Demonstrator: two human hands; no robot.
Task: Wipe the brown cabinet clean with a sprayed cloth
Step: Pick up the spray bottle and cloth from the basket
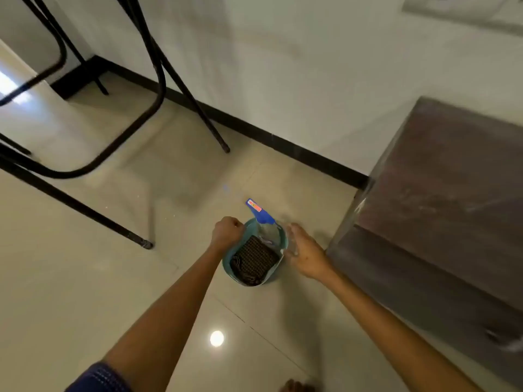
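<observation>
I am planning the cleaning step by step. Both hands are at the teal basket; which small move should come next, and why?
Probably the right hand should lift the spray bottle out of the teal basket. The bottle stands closest to that hand, the left hand grips the rim, and the dark cloth lies folded inside, not yet taken.

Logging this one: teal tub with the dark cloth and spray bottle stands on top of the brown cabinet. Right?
Not on top: the head view shows the teal tub on the tiled floor beside the brown cabinet, dark cloth and spray bottle inside.
</observation>
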